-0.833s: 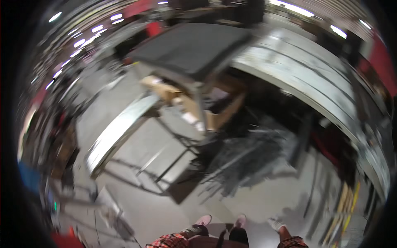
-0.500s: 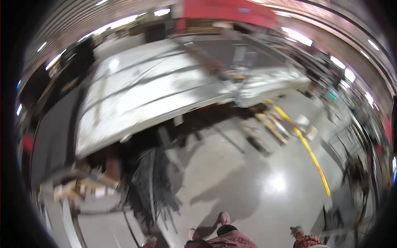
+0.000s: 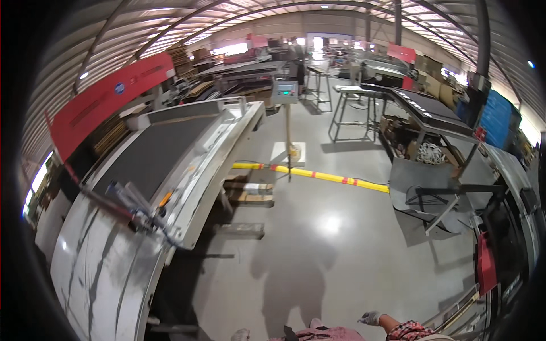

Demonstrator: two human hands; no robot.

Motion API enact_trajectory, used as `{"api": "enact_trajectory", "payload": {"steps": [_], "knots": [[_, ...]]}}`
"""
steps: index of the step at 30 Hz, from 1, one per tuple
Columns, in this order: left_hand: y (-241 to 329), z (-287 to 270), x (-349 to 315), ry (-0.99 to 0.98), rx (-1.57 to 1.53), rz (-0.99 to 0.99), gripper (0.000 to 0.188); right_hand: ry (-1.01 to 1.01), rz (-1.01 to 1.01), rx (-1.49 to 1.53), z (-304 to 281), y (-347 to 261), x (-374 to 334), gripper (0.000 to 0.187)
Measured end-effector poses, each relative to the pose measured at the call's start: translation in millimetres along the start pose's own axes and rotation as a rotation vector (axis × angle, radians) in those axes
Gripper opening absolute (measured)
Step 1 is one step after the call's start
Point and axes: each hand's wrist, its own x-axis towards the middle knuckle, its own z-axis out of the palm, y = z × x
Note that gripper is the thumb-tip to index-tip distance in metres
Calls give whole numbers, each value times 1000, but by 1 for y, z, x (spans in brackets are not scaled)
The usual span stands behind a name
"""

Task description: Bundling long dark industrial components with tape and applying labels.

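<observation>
Head view: we see the long table (image 3: 94, 278) stretching ahead on our left, nearer the left hand (image 3: 240, 335) than the right hand (image 3: 371, 318), and cannot tell whether either is clenched.

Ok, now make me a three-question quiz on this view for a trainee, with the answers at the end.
1. Multiple choice: the right hand wears a glove that looks:
a) bright orange
b) greyish
c) bright green

2. True or false: the yellow floor strip lies directly underneath the right hand.

3. Fill in the blank: the green-lit control box is mounted on an upright ____.

Key:
1. b
2. False; the yellow floor strip lies farther ahead, across the floor.
3. post
</observation>
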Motion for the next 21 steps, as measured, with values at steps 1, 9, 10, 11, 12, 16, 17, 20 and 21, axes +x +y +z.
{"api": "enact_trajectory", "payload": {"steps": [1,9,10,11,12,16,17,20,21], "knots": [[11,-10,18,-47,4,20,61,97,67,-105,-29,-19,-7,69],[231,-6,101,-178,565,108,56,400,-191,321,-226,-136,16,66],[252,-4,115,-195,613,122,55,414,-184,334,-237,-133,32,66],[270,-3,133,-207,657,135,54,403,-206,347,-243,-127,52,65],[288,-7,149,-214,694,136,54,377,-231,356,-252,-132,65,65],[377,-22,241,-256,843,153,52,396,52,383,-245,-43,119,63],[408,-26,267,-257,897,173,51,507,155,350,-212,18,139,62],[488,-42,350,-185,991,195,50,404,417,405,-234,15,75,57],[529,-37,388,-165,1024,245,50,330,417,324,-211,50,79,61]]}}
